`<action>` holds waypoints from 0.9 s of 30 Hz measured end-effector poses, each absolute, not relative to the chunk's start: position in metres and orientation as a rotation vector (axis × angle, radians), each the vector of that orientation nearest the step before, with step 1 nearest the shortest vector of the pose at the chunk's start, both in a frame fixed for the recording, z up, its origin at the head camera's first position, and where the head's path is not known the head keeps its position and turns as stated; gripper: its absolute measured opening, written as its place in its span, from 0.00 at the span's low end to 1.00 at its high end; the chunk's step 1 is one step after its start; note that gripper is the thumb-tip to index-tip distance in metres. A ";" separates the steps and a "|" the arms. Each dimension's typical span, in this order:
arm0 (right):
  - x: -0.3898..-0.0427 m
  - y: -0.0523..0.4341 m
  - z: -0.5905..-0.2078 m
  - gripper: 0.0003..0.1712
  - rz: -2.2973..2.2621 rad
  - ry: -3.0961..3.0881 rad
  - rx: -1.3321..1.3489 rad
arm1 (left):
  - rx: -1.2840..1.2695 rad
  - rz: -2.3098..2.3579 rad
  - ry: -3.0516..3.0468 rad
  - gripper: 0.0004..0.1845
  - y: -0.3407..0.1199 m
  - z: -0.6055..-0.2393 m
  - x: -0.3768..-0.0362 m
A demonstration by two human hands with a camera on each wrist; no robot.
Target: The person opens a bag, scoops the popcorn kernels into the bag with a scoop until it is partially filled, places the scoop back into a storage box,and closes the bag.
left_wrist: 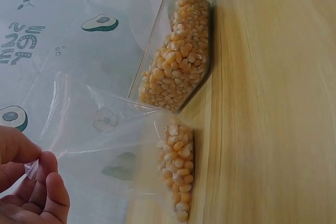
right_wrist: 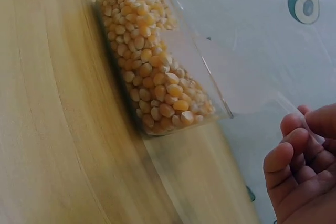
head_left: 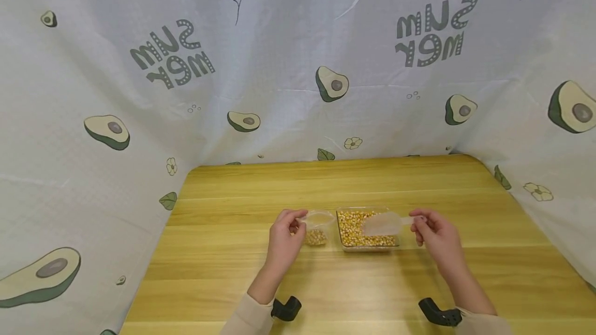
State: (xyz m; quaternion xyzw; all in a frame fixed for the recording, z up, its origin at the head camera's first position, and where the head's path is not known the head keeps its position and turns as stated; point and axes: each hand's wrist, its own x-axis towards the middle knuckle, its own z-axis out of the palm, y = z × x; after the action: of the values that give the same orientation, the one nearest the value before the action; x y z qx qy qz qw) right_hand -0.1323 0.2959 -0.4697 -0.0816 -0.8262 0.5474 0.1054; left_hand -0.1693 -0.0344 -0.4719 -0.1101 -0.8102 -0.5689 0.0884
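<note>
A clear tray (head_left: pixel 343 244) full of corn kernels sits at the middle of the wooden table (head_left: pixel 223 273). Just left of it a small clear plastic bag (head_left: pixel 317 232) stands with some kernels in its bottom. My left hand (head_left: pixel 298 221) pinches the bag's top edge; the left wrist view shows the fingers (left_wrist: pixel 44 174) on the film and the kernels (left_wrist: pixel 177 177) low in the bag. My right hand (head_left: pixel 416 224) pinches the handle of a clear plastic scoop (head_left: pixel 383 224), held over the tray's right part. The tray (right_wrist: pixel 152 66) and the scoop (right_wrist: pixel 247 90) also show in the right wrist view.
An avocado-print cloth (head_left: pixel 288 66) walls the table at the back and on both sides. Black wrist mounts (head_left: pixel 286 308) (head_left: pixel 440 315) sit near the table's front edge. Bare wood lies behind the tray and to both sides.
</note>
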 end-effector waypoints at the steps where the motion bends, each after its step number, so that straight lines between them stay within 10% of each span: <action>1: -0.132 0.296 -0.471 0.13 1.625 -2.441 -0.225 | -0.327 -1.694 -2.414 0.14 -0.034 -0.472 -0.169; 27: -0.141 0.303 -0.488 0.15 1.352 -2.677 -0.028 | -0.298 -1.701 -2.419 0.14 -0.037 -0.473 -0.170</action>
State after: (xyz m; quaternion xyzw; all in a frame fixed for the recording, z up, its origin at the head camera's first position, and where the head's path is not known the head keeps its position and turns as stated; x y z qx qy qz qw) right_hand -0.1405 0.3031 -0.4878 -0.0092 -0.8903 0.4497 0.0709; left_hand -0.1701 -0.0372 -0.4730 -0.0999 -0.8109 -0.5704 0.0846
